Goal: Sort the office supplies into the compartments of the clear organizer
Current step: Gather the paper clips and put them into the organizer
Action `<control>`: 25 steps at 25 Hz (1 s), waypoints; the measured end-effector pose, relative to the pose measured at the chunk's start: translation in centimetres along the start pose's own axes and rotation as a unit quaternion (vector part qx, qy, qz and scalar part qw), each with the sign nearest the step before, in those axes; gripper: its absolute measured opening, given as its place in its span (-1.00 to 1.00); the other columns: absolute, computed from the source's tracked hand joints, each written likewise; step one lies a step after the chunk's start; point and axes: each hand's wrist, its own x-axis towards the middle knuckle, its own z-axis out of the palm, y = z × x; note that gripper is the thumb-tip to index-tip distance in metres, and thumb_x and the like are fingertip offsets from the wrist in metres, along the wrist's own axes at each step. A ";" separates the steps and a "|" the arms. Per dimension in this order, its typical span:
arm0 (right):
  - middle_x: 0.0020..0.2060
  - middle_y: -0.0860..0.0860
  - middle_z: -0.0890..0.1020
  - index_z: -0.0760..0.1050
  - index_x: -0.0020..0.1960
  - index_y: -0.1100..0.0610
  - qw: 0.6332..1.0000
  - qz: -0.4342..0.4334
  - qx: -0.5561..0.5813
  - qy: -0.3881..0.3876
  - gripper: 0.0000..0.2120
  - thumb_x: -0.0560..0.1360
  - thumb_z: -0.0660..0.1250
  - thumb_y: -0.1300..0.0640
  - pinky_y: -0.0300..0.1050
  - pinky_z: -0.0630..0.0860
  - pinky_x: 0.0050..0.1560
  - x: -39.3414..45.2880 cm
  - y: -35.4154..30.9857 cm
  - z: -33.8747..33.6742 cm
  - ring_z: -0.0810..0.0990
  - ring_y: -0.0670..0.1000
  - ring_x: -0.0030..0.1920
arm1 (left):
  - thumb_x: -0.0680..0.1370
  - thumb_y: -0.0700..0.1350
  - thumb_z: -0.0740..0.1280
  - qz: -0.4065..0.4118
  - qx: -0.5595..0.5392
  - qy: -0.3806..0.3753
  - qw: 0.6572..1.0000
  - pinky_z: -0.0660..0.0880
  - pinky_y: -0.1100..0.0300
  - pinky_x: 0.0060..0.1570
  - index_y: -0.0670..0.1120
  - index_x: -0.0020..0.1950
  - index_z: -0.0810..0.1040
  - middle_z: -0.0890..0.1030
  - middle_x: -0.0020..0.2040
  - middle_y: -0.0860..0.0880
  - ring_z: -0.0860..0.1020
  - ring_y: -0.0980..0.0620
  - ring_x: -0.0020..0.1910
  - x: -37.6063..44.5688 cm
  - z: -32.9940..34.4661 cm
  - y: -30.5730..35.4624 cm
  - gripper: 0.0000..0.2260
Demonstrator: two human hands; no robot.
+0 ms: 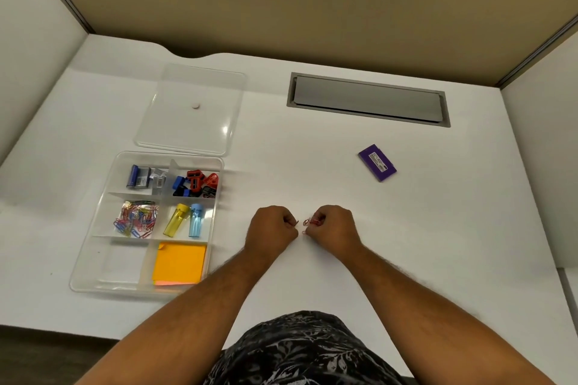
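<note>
A: From the head view, how far along is the sorting?

B: Most of the way, I'd judge. The clear organizer [93, 259] sits at the lower left of the frame on the white desk [406, 228], and five of its six compartments are filled: a blue box [137, 176] upper left, pencil sharpeners [197, 183] upper right, colored paper clips [136, 218] middle left, yellow and blue tubes [186, 220] middle right, orange sticky notes [179, 264] lower right. The lower-left compartment looks empty.

A: And the hands?

B: Both are at the middle of the frame, low on the desk, close together. The left hand [271, 225] has its grip clenched around a red paper clip [295, 223]. The right hand [334, 223] pinches a few more red clips [309, 222] at its fingertips.

A: What is left?

B: Those red clips belong with the others, middle left. A purple box [377, 162] lies alone at the right of the frame, well apart from the organizer. The clear lid [190, 109] lies off, just above the organizer.
</note>
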 end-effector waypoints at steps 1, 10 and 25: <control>-0.39 -0.10 0.67 0.65 -0.29 0.10 0.998 0.024 0.056 0.001 -0.91 0.34 0.55 0.17 -0.16 0.60 -0.16 -0.3 -0.2 0.0 0.65 -0.10 -0.28 | 0.37 -0.20 0.41 0.007 -0.011 0.006 1.000 0.55 0.27 -0.16 -0.01 -0.15 0.73 0.70 -0.19 0.11 0.63 0.13 -0.19 -0.4 -0.5 -0.2 -0.85; -0.35 0.08 0.71 0.68 -0.23 0.13 0.963 -0.037 0.257 -0.066 -0.95 0.39 0.51 0.17 0.06 0.65 -0.13 -3.4 -11.0 3.4 0.69 0.01 -0.32 | 0.43 -0.17 0.51 0.021 -0.104 0.094 0.990 0.50 0.49 -0.22 0.00 -0.08 0.75 0.70 -0.23 0.16 0.64 0.29 -0.24 -3.9 -10.2 -5.9 -0.89; -0.01 0.05 0.77 0.74 0.11 0.14 0.969 -0.221 -0.020 -0.111 -0.78 0.50 0.43 0.27 -0.01 0.62 0.17 -2.7 -28.3 18.0 0.71 0.02 0.01 | 0.50 -0.18 0.48 -0.046 -0.043 0.210 0.976 0.53 0.34 -0.09 -0.03 -0.01 0.73 0.72 -0.13 0.09 0.64 0.22 -0.17 -4.0 -25.1 -21.4 -0.89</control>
